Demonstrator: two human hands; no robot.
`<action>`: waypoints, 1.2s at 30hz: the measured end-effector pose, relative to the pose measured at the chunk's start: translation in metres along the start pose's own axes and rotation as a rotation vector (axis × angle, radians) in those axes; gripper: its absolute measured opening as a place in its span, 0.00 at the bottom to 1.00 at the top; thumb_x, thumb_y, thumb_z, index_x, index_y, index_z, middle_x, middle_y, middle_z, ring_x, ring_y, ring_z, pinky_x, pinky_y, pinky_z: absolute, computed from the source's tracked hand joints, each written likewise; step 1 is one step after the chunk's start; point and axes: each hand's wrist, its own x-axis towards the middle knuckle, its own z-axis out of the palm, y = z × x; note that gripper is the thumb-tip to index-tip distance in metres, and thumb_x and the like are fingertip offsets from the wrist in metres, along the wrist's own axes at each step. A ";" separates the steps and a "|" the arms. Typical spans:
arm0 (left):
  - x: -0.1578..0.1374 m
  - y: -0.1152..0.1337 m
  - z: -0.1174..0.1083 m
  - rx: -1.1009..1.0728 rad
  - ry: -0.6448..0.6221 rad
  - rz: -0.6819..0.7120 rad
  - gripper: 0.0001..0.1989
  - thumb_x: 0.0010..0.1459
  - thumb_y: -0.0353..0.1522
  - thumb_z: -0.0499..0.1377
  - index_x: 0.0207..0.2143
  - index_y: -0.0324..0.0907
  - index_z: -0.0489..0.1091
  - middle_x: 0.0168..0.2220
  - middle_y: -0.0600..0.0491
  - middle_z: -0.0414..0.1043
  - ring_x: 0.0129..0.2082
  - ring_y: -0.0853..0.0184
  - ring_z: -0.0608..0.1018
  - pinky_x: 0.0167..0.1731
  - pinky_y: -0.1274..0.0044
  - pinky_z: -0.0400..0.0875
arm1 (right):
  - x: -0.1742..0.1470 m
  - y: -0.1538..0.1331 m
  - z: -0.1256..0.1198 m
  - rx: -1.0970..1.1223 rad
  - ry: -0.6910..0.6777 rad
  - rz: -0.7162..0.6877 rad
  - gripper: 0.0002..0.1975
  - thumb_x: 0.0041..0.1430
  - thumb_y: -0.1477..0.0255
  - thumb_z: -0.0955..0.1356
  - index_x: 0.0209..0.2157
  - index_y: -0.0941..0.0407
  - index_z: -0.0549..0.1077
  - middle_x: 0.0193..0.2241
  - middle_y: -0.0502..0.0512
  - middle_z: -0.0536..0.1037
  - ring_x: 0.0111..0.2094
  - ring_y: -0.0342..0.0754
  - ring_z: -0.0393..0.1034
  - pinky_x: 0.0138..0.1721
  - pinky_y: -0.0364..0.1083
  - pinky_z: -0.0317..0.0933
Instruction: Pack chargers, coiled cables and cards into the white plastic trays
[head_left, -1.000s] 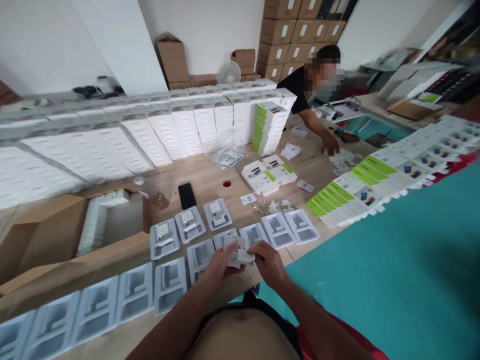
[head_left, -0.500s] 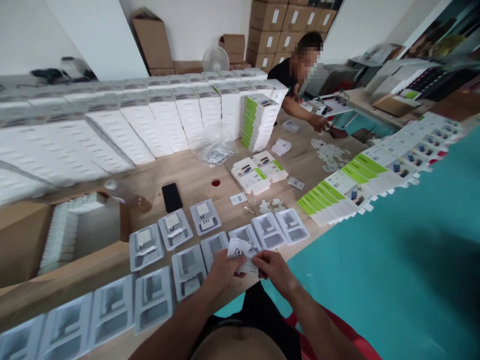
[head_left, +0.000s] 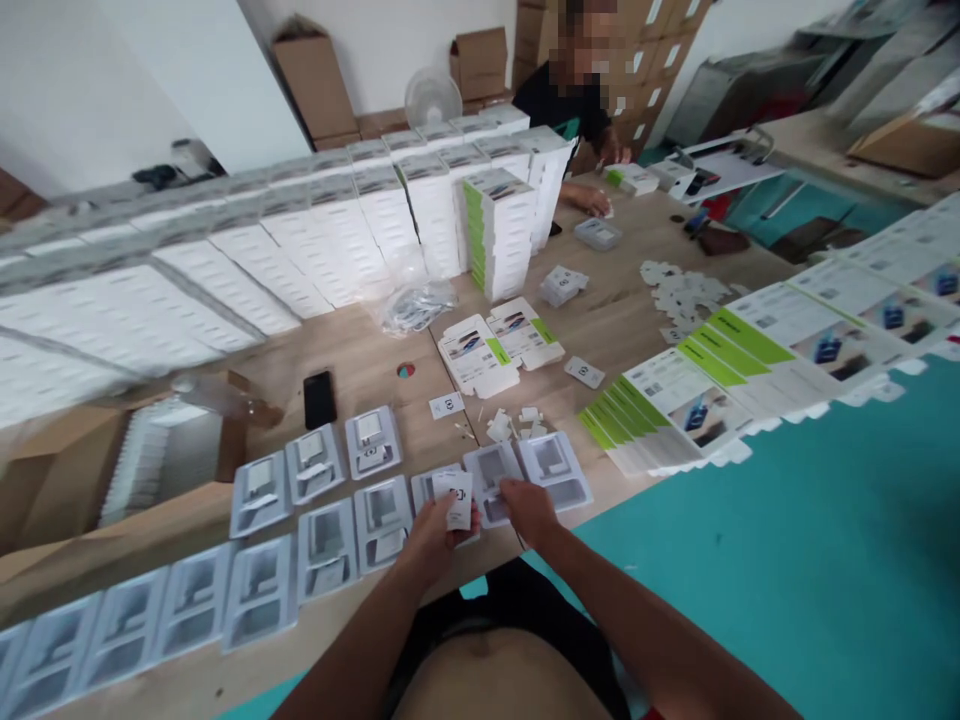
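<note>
In my left hand (head_left: 435, 530) is a small white printed card (head_left: 454, 500) with a black bracket-and-bolt mark; the fingers are closed around it. My right hand (head_left: 531, 510) is over the lower compartment of a pale plastic tray (head_left: 491, 460), its fingertips closed; whatever they pinch is hidden. To its right lies another plastic tray (head_left: 553, 465). Left of my hands, a tray (head_left: 382, 505) has a card in its lower compartment. Behind stands a tray (head_left: 373, 428) holding a white block and a card.
Several more trays (head_left: 191, 595) line the table's near edge. Flattened printed boxes (head_left: 476, 355) and a loose card (head_left: 583, 372) lie ahead. A phone (head_left: 319, 400) and an open carton (head_left: 225, 440) are at left. Across the table a co-worker (head_left: 562, 110) works beside stacked white boxes (head_left: 499, 235).
My right hand has left the cards in my left hand and moved down over a tray. The co-worker's arm has drawn back, and the view has shifted.
</note>
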 end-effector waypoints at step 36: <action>-0.012 0.025 0.090 0.406 -0.049 0.261 0.15 0.44 0.35 0.66 0.35 0.36 0.75 0.32 0.46 0.78 0.32 0.58 0.79 0.31 0.70 0.76 | -0.032 0.025 -0.079 1.277 0.198 -0.047 0.12 0.52 0.65 0.67 0.36 0.57 0.75 0.22 0.48 0.72 0.20 0.41 0.62 0.22 0.41 0.57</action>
